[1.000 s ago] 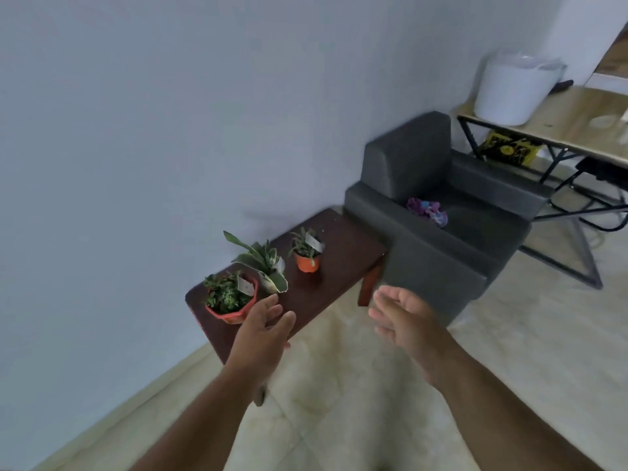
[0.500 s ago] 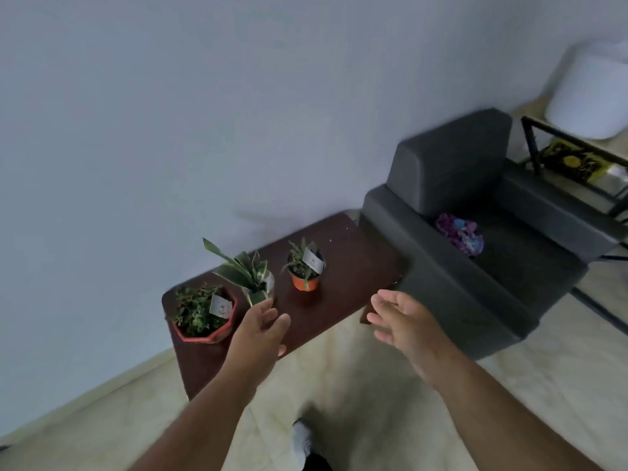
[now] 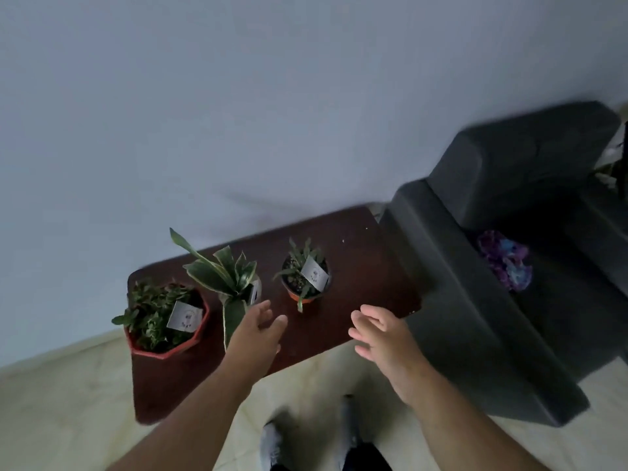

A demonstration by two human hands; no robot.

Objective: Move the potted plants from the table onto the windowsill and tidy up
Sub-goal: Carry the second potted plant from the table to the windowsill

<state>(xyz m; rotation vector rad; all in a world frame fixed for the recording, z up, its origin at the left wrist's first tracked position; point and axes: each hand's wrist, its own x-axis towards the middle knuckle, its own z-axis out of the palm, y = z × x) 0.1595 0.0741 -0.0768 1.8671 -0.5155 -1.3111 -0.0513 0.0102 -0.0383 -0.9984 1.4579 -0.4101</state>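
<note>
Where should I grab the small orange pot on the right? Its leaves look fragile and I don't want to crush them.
Grip the small orange pot by its side wall under the rim, fingers coming from the table's front edge. Leaves and a paper tag fill the top; the round wall is bare.

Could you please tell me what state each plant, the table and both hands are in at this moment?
Red faceted pot of small-leaved plant: upright on table, untouched.
Tall striped-leaf plant in pale pot: upright, middle of the row.
Small orange pot with spiky plant: upright, label card in soil.
Dark brown wooden table: bears all three pots.
Left hand: open, holding nothing.
Right hand: open, holding nothing.
</note>
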